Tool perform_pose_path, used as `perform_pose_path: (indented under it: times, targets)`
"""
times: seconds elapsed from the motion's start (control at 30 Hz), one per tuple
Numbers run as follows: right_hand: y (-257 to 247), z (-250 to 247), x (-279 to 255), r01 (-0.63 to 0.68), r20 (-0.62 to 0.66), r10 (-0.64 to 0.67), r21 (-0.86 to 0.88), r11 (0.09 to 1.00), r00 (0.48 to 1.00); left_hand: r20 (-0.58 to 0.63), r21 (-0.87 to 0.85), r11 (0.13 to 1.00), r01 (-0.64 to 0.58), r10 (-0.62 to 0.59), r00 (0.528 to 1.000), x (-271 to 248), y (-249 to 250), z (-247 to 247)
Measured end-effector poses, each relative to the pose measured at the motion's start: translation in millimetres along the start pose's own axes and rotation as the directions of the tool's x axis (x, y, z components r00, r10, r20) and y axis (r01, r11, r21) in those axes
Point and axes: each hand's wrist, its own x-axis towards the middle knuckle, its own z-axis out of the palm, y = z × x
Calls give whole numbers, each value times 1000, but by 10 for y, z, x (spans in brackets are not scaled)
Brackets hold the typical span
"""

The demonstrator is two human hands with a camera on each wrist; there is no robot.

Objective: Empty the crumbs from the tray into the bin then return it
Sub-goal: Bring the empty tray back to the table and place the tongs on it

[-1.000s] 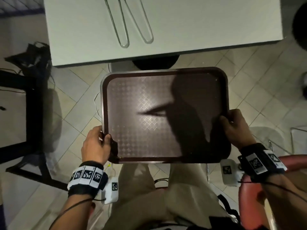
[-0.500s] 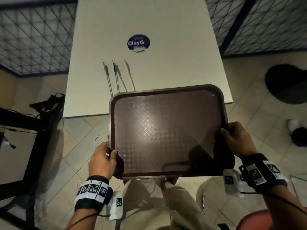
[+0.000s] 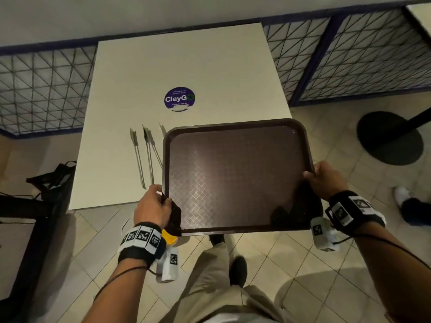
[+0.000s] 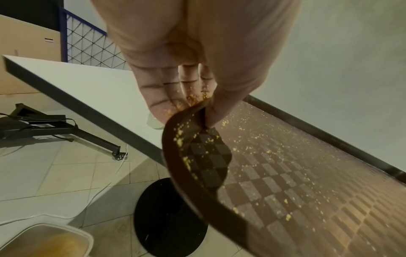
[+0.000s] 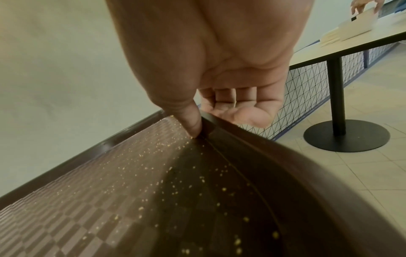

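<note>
Gripping tray (image 3: 235, 180) rims, left hand (image 3: 152, 209) and right hand (image 3: 326, 180); crumbs (image 4: 259, 151) remaining; tilting risks spillage onto floor (image 3: 303, 264).

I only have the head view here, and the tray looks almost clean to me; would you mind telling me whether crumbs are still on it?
Observer: Yes. In the left wrist view, yellow crumbs dot the tray.
Operator: Thank you. How is the left hand holding it?
Observer: The left hand pinches the rim, thumb on top, fingers beneath, crumbs stuck on them.
Operator: And is a bin anywhere near?
Observer: A pale open container stands on the floor beside the table's black base; whether it is the bin I cannot tell.
</note>
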Motion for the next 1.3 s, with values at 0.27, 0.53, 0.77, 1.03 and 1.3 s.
perform_pose_path:
  times: [0.27,0.53,0.77,1.03,1.3]
  targets:
    - [-321,-58,666,-80,34,83,-73,994,996,70,44,999,-18,15,997,717,384,57]
    - [-394,-37,1156,-126,29,130,-100,987,991,118,163,987,-4,-15,993,1045,614,244]
    - [-352,-96,1552,-135,93,149,-142,981,985,113,214,974,70,-95,989,1139,920,462]
    - [-305,-113,1799,-53,144,79,-177,983,986,58,254,953,165,-186,981,1172,1068,626]
    - [-379,-198,1767,15,110,-11,-29,999,994,-18,190,958,213,-213,977,1086,1067,571]
